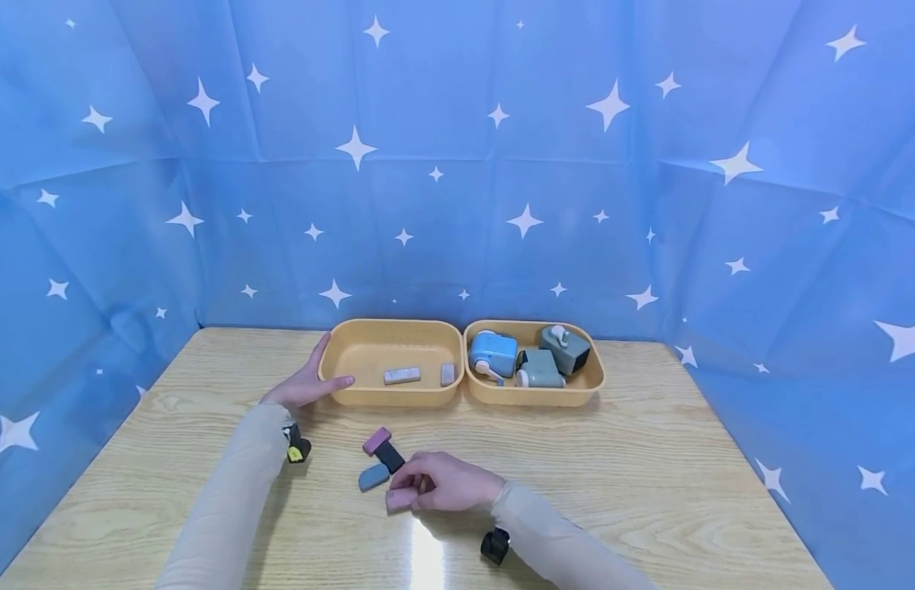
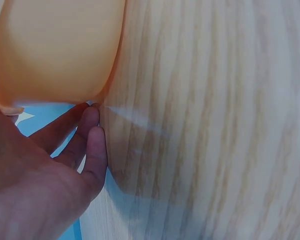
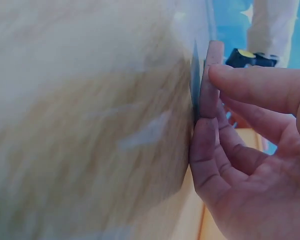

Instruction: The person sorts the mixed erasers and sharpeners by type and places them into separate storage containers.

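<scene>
My right hand (image 1: pixel 448 482) pinches a pink eraser (image 1: pixel 402 499) low over the table; in the right wrist view the eraser (image 3: pixel 212 80) stands on edge between thumb and fingers. Just beyond it lie a blue eraser (image 1: pixel 373 477), a black eraser (image 1: pixel 389 456) and a mauve eraser (image 1: pixel 377 440). With thumb and fingers spread, my left hand (image 1: pixel 305 383) rests against the left end of a tan bin (image 1: pixel 398 397). Two pale erasers, one long (image 1: pixel 401 375) and one short (image 1: pixel 447 374), lie inside that bin. Its fingertips touch the bin's lower corner in the left wrist view.
A second tan bin (image 1: pixel 531 397) adjoins the first on the right. Inside are a blue crank pencil sharpener (image 1: pixel 494 352) and two grey-green ones (image 1: pixel 541 369). The wooden table (image 1: pixel 686 483) is bordered by a blue star-patterned cloth (image 1: pixel 442 205).
</scene>
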Available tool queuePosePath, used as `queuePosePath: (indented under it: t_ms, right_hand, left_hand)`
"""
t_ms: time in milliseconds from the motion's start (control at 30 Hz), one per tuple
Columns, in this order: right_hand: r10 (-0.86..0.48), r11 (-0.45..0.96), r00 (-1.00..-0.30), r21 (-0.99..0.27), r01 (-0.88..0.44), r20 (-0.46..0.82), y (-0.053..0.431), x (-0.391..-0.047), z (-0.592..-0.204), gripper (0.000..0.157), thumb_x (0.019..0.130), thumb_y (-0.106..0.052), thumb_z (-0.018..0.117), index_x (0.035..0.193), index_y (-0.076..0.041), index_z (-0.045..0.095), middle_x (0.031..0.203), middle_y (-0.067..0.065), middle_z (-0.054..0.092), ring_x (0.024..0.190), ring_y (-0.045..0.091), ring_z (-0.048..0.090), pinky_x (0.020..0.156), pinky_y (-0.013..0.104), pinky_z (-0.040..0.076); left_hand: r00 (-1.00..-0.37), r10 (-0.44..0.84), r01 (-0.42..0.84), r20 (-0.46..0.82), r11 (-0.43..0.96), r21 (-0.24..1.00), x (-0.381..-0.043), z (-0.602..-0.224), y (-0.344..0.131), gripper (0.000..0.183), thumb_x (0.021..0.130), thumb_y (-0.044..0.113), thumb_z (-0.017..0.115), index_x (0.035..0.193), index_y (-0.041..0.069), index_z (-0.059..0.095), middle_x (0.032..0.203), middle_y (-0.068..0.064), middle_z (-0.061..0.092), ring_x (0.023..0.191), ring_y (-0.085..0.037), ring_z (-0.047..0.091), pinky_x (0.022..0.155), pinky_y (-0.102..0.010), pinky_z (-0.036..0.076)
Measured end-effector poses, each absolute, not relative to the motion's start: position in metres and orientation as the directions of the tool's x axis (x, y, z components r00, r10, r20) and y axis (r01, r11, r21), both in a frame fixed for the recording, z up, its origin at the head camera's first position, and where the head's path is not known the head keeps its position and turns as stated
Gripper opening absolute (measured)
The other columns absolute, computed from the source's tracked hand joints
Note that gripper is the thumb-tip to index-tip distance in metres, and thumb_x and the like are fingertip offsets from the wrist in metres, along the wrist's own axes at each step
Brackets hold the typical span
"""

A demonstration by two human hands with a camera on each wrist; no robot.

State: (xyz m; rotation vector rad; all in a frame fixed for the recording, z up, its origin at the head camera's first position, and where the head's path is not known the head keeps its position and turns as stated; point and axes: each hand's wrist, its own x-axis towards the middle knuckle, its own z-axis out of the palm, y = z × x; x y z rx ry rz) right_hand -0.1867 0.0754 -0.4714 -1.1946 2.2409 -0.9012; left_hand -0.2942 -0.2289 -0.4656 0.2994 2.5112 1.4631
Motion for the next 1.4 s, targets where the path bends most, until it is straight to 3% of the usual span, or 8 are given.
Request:
queuePosePath:
  t_ms: [300, 567, 933, 1400]
  right_hand:
    - [-0.816, 0.443, -0.571, -0.734, -0.515, -0.093, 0.088, -0.19, -0.464, 0.035, 0.085, 0.002, 0.068, 0.118, -0.009, 0.067, 0.103, -0.006, 0.058, 0.087, 0.003, 0.053, 0.077, 0.019, 0.047]
    - [-0.819, 0.438, -0.57, -0.713, -0.547, -0.066, 0.095, -0.196, -0.457, 0.034, 0.085, 0.005, 0.068, 0.117, -0.007, 0.067, 0.102, -0.004, 0.058, 0.088, 0.004, 0.053, 0.078, 0.02, 0.048]
    - [-0.802, 0.448, -0.595, -0.714, -0.539, -0.054, 0.109, -0.207, -0.45, 0.035, 0.084, 0.006, 0.066, 0.117, -0.005, 0.066, 0.105, -0.001, 0.06, 0.091, 0.007, 0.055, 0.078, 0.022, 0.05]
    - [-0.769, 0.48, -0.636, -0.712, -0.512, -0.061, 0.128, -0.213, -0.452, 0.035, 0.084, 0.007, 0.065, 0.116, -0.006, 0.065, 0.108, 0.0, 0.061, 0.093, 0.01, 0.056, 0.08, 0.025, 0.05]
  left_hand:
    - [-0.953, 0.289, 0.074, -0.086, 0.499, 0.863, -0.292, -0.461, -0.229, 0.108, 0.087, 0.032, 0.069, 0.153, 0.011, -0.013, 0.156, -0.031, -0.001, 0.138, -0.052, 0.01, 0.108, -0.067, 0.009]
    - [-0.95, 0.302, 0.059, -0.084, 0.436, 0.898, -0.277, -0.44, -0.223, 0.105, 0.087, 0.021, 0.069, 0.152, 0.001, -0.011, 0.154, -0.033, -0.004, 0.138, -0.053, 0.006, 0.108, -0.066, 0.005]
    - [-0.953, 0.294, 0.069, -0.073, 0.446, 0.892, -0.293, -0.467, -0.23, 0.111, 0.086, 0.031, 0.071, 0.153, 0.013, -0.015, 0.157, -0.028, -0.004, 0.14, -0.05, 0.007, 0.109, -0.064, 0.006]
    - [-0.956, 0.28, 0.059, -0.094, 0.493, 0.868, -0.292, -0.465, -0.229, 0.111, 0.086, 0.037, 0.07, 0.153, 0.014, -0.015, 0.157, -0.028, -0.003, 0.14, -0.05, 0.007, 0.109, -0.065, 0.007]
